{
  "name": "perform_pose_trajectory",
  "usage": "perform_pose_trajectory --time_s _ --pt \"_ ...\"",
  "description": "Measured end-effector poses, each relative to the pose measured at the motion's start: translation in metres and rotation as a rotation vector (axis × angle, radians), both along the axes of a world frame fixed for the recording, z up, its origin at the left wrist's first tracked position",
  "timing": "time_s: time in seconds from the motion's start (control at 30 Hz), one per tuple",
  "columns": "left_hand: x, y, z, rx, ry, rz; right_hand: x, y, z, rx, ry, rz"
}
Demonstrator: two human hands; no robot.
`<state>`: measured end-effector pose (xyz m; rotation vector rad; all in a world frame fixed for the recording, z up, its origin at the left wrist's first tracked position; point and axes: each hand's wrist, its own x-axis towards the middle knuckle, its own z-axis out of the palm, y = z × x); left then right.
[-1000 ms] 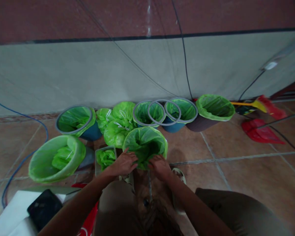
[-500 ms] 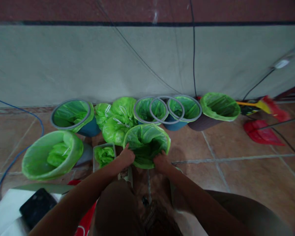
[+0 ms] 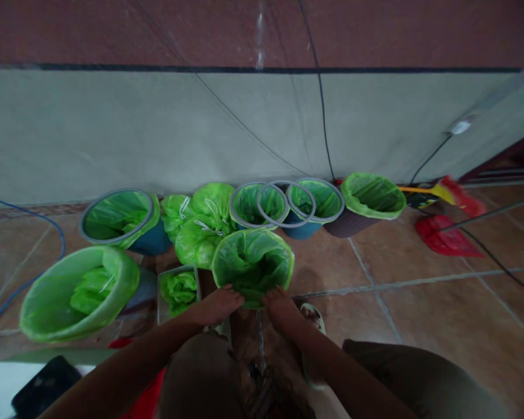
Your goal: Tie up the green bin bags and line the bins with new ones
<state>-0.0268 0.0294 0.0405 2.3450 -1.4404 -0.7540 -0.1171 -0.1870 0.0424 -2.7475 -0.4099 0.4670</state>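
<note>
A bin lined with a green plastic bag (image 3: 255,256) stands between my feet, the bag folded out over its rim. My left hand (image 3: 222,304) is closed on the bag's near edge, left of the middle. On the same near edge, a little to the right, my right hand (image 3: 278,305) grips the bag too, thumb side inward. The bin's body is hidden beneath the bag and my hands. Behind it lie several tied green bags (image 3: 201,233). Two loose grey rings (image 3: 273,223) rest across the lined bins at the wall.
Lined bins stand left, a grey-rimmed one (image 3: 87,228) and a wide one (image 3: 30,314). A small box (image 3: 161,299) holds crumpled green bags. At right are a brown bin (image 3: 344,226) and red dustpan (image 3: 448,235). A black phone-like object (image 3: 46,387) lies on a white surface.
My left hand has slid from the bag's left side round to the near edge, closer to my right hand. The view has tilted up slightly and turned right.
</note>
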Motion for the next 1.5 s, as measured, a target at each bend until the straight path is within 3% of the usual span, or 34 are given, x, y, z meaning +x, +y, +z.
perform_pose_trajectory --time_s 0.1,0.17,0.27,0.37,0.47,0.6,0.77,0.9,1.03,1.17,1.37,1.5 --pt "0.006 0.004 -0.020 -0.049 -0.014 -0.008 0.008 0.012 -0.013 -0.076 0.073 -0.030" --pt "0.014 0.007 -0.023 -0.076 -0.045 -0.035 0.013 0.023 -0.016 -0.097 0.119 -0.053" --pt "0.032 0.012 -0.011 -0.012 -0.137 -0.119 0.013 0.041 -0.010 -0.040 0.131 -0.106" --pt "0.056 0.018 0.013 0.090 -0.262 -0.116 0.005 0.048 0.003 0.154 -0.001 -0.144" --pt "0.067 0.024 0.034 0.205 -0.404 -0.055 -0.002 0.029 0.015 0.296 -0.167 -0.241" --pt "0.042 0.019 0.046 0.139 -0.407 0.027 0.004 -0.024 0.020 0.188 -0.253 -0.393" --pt "-0.001 -0.008 0.030 -0.027 -0.184 -0.060 0.034 -0.065 0.024 -0.004 -0.091 -0.120" --pt "-0.002 -0.015 0.002 0.081 -0.213 -0.098 0.054 -0.067 0.022 -0.133 0.032 0.042" --pt "0.003 -0.007 -0.016 0.182 -0.266 -0.141 0.066 -0.068 0.012 -0.150 0.071 0.052" --pt "0.003 0.002 -0.015 0.176 -0.257 -0.148 0.071 -0.068 0.006 -0.161 0.065 0.040" --pt "0.004 0.009 -0.014 0.209 -0.293 -0.150 0.063 -0.076 0.015 -0.063 0.034 0.095" --pt "0.004 0.012 -0.019 0.199 -0.362 -0.148 0.055 -0.077 0.014 -0.183 -0.005 0.202"
